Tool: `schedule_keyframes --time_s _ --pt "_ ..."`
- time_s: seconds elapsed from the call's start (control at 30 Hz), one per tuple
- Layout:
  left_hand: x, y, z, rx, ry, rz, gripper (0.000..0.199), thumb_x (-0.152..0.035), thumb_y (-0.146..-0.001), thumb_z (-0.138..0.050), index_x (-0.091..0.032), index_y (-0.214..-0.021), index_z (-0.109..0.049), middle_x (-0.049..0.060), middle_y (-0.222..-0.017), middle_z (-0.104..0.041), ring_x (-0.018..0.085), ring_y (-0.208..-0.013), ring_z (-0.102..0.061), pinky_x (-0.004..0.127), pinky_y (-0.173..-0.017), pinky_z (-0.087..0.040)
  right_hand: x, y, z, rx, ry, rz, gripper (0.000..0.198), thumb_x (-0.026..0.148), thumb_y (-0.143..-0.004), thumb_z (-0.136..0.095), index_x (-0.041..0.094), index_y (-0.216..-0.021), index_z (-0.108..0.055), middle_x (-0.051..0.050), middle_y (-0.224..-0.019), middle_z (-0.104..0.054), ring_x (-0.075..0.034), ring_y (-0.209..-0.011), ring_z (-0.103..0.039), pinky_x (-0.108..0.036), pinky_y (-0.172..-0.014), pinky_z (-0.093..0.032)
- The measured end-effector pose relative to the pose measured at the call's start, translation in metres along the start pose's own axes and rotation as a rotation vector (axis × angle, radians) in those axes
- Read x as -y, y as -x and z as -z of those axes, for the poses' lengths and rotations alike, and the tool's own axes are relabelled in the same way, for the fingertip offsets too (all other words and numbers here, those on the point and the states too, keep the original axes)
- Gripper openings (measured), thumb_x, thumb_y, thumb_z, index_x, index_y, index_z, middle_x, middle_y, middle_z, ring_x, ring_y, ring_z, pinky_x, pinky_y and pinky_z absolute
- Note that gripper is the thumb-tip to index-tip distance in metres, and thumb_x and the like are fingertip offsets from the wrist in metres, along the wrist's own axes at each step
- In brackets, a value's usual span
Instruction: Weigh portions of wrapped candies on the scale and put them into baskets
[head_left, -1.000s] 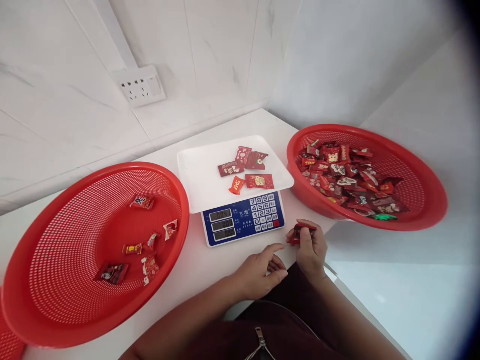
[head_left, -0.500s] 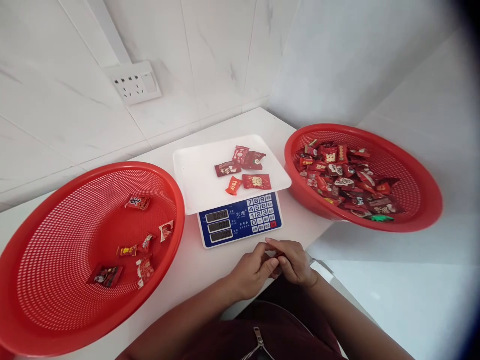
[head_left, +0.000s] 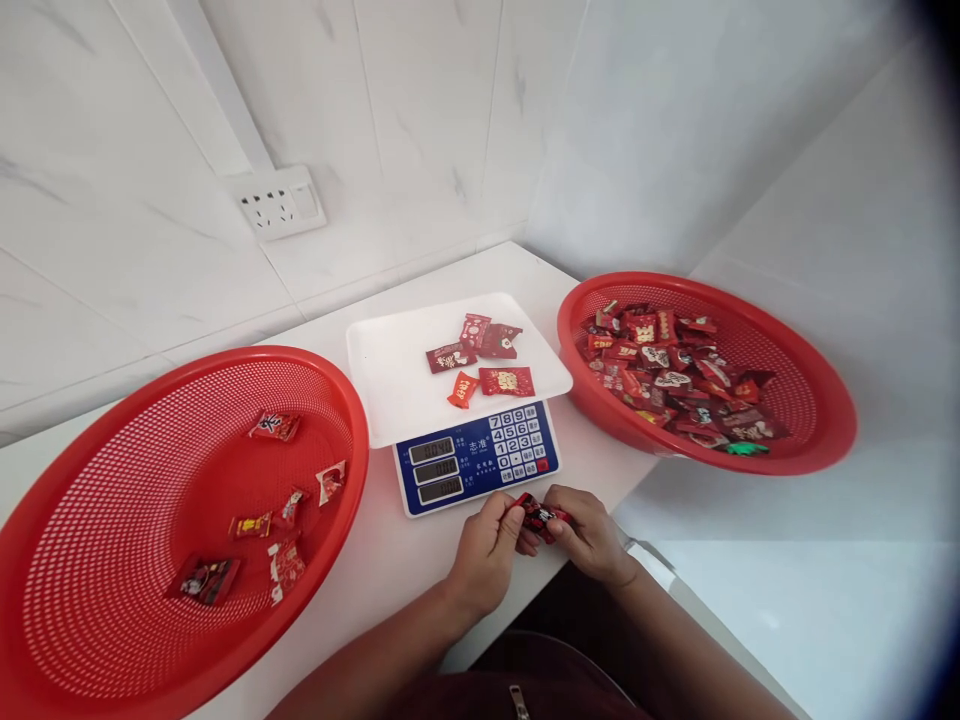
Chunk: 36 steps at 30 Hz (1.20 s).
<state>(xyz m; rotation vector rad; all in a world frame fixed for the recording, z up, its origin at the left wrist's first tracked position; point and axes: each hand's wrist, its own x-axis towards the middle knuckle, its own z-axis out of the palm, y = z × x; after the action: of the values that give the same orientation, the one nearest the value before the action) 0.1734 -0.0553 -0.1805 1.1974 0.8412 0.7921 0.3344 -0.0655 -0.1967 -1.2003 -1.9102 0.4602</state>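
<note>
Between my two hands, in front of the scale, is a dark red and black wrapped candy (head_left: 538,516). My left hand (head_left: 491,545) pinches its left end, thumb on top. The fingers of my right hand (head_left: 589,532) are closed on its right end. Just beyond stands a blue-and-white digital scale (head_left: 474,462) with a white weighing tray (head_left: 397,385) on top. Several red wrapped candies lie on the tray, among them a wide one (head_left: 506,381) and a small orange-red one (head_left: 463,389). The display digits are too dim to read surely.
At left, a red mesh basket (head_left: 97,510) holds several scattered candies. Another red basket (head_left: 821,430) at right is heaped with wrapped candies, plus a green item (head_left: 744,449). A wall socket (head_left: 279,203) is behind the white table (head_left: 375,590).
My hands have drawn apart slightly, and the candy between them, mostly hidden before, now shows. The view has tilted up a little. The candies on the tray lie as before.
</note>
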Motion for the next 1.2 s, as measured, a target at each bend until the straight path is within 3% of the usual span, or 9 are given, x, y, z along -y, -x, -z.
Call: schedule_keyframes --time_s 0.23,0.47,0.53,0.63,0.7,0.77,0.87,1.0,1.2 --pt "0.005 -0.006 0.002 0.021 0.080 0.097 0.028 -0.042 -0.082 -0.054 -0.016 -0.091 -0.048 0.002 -0.077 -0.061 0.014 -0.070 -0.057 0.027 -0.067 -0.048 -0.004 -0.001 -0.006 -0.030 0.044 -0.020 0.041 0.033 -0.093 -0.035 0.020 -0.056 -0.046 0.001 -0.049 -0.048 -0.010 -0.045 -0.046 -0.022 -0.047 -0.033" --pt "0.004 -0.005 0.001 0.065 -0.001 0.067 0.027 -0.040 -0.082 -0.054 -0.016 -0.094 -0.050 0.003 -0.081 -0.057 0.015 -0.073 -0.054 0.028 -0.068 -0.045 0.004 0.004 0.002 -0.090 -0.037 -0.128 0.045 0.036 -0.092 -0.037 0.019 -0.052 -0.047 0.002 -0.048 -0.047 -0.009 -0.045 -0.043 -0.022 -0.047 -0.031" --pt "0.005 -0.004 0.001 0.076 -0.065 0.064 0.027 -0.041 -0.082 -0.053 -0.017 -0.093 -0.051 0.002 -0.077 -0.057 0.015 -0.072 -0.054 0.028 -0.068 -0.044 0.008 -0.002 0.015 -0.219 -0.118 -0.273 0.046 0.041 -0.090 -0.039 0.019 -0.051 -0.047 0.002 -0.049 -0.046 -0.010 -0.046 -0.042 -0.023 -0.047 -0.030" --pt "0.007 -0.004 0.003 0.103 -0.163 0.074 0.027 -0.043 -0.082 -0.051 -0.018 -0.090 -0.054 0.001 -0.074 -0.055 0.016 -0.071 -0.053 0.028 -0.068 -0.043 0.011 -0.018 0.047 -0.590 -0.403 -0.520 0.048 0.053 -0.087 -0.038 0.019 -0.054 -0.048 0.002 -0.049 -0.045 -0.011 -0.047 -0.042 -0.024 -0.046 -0.032" --pt "0.009 -0.005 0.003 0.136 -0.212 0.070 0.027 -0.043 -0.083 -0.049 -0.018 -0.090 -0.055 0.002 -0.076 -0.056 0.017 -0.073 -0.053 0.027 -0.069 -0.043 0.014 -0.029 0.069 -0.680 -0.678 -0.602 0.047 0.059 -0.085 -0.035 0.020 -0.071 -0.057 0.001 -0.057 -0.051 -0.012 -0.049 -0.045 -0.024 -0.046 -0.034" --pt "0.010 -0.006 0.004 0.152 -0.253 0.054 0.026 -0.043 -0.084 -0.048 -0.019 -0.090 -0.056 0.002 -0.078 -0.057 0.017 -0.074 -0.053 0.026 -0.069 -0.042 0.018 -0.036 0.085 -0.608 -0.865 -0.638 0.047 0.061 -0.084 -0.037 0.022 -0.097 -0.059 0.000 -0.069 -0.057 -0.011 -0.052 -0.049 -0.023 -0.045 -0.035" --pt "0.011 -0.007 0.004 0.157 -0.300 0.028 0.025 -0.041 -0.084 -0.047 -0.018 -0.089 -0.056 0.002 -0.077 -0.058 0.017 -0.073 -0.053 0.026 -0.068 -0.042 0.025 -0.038 0.088 -0.411 -0.837 -0.655 0.043 0.052 -0.082 -0.049 0.023 -0.114 -0.054 -0.001 -0.077 -0.060 -0.010 -0.056 -0.053 -0.022 -0.048 -0.038" --pt "0.016 -0.007 0.003 0.167 -0.351 0.003 0.022 -0.036 -0.083 -0.046 -0.017 -0.088 -0.056 0.003 -0.075 -0.058 0.016 -0.069 -0.052 0.025 -0.064 -0.041 0.031 -0.045 0.066 -0.076 -0.519 -0.577 0.034 0.041 -0.081 -0.054 0.020 -0.107 -0.059 -0.002 -0.079 -0.061 -0.014 -0.067 -0.058 -0.026 -0.056 -0.045" --pt "0.022 -0.009 0.003 0.141 -0.397 -0.074 0.018 -0.029 -0.082 -0.047 -0.016 -0.085 -0.058 0.004 -0.073 -0.060 0.015 -0.067 -0.052 0.023 -0.060 -0.039 0.028 -0.100 0.048 -0.093 0.161 -0.212 0.029 0.029 -0.085 -0.048 0.022 -0.110 -0.059 -0.007 -0.109 -0.060 -0.021 -0.102 -0.053 -0.039 -0.090 -0.041"
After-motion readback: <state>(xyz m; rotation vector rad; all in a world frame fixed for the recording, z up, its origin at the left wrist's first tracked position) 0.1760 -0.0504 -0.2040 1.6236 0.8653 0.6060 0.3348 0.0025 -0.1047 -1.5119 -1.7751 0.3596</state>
